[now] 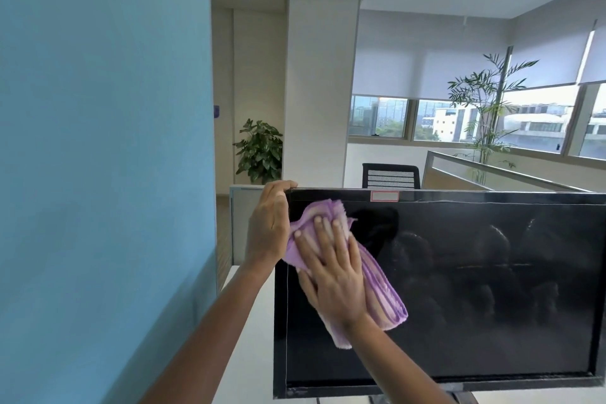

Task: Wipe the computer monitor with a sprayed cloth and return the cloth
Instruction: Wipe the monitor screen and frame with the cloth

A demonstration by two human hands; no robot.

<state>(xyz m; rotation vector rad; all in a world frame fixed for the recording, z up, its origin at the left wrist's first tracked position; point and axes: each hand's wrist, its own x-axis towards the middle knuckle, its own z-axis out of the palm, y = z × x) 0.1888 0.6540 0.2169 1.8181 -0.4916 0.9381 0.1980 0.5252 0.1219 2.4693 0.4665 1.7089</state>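
Observation:
A black computer monitor [475, 289] fills the lower right of the head view, its dark screen streaked with smears. A folded purple cloth [380, 292] lies flat against the screen's upper left part. My right hand [331, 272] presses on the cloth with straight, spread fingers. My left hand [269, 223] grips the monitor's top left corner, fingers curled over its upper edge.
A blue wall [105, 157] stands close on the left. The monitor sits on a white desk [249, 338]. Behind it are a grey partition [242, 207], a black office chair [390, 175], potted plants [260, 151] and windows [459, 118].

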